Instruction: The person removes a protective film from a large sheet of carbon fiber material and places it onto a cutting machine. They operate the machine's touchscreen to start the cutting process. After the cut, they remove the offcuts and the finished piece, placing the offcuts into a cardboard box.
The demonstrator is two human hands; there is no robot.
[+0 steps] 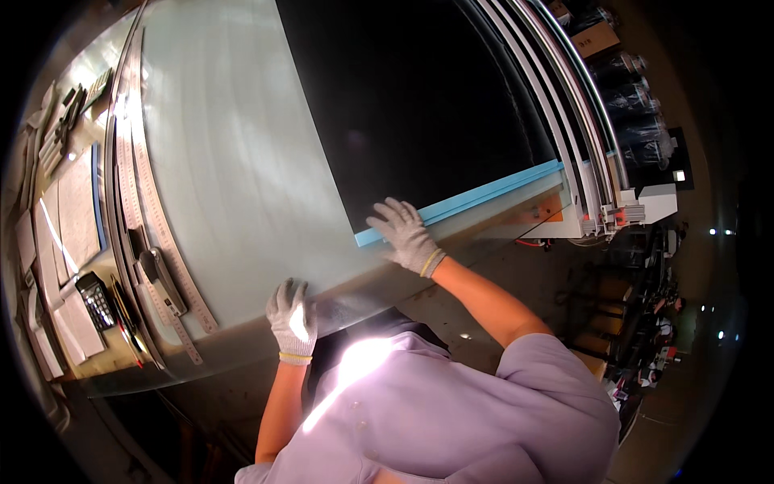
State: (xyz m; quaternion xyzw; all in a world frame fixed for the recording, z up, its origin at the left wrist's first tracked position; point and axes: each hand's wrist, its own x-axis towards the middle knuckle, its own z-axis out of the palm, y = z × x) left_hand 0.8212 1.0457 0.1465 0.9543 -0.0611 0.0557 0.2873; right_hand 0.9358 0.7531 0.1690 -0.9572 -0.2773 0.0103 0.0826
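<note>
lilac shirt [451, 411] nearest; right hand [403, 235] spread over blue strip [492, 189], seemingly steadying it along black sheet's [419, 105] near edge; left hand [291, 323], fingers loosely parted, perhaps bracing at table's [234, 161] near edge.

rm to pass over tabletop [234, 161] betw. rulers [151, 194] & blk sheet [419, 105], rails [587, 89] blocking R

Left grip [291, 327] gloved, fingers slightly bent, pointing forward; right grip [409, 242] gloved, palm down, fingers spread; left forearm [278, 411] bare, forward; right forearm [492, 298] bare, slanting inward
</note>
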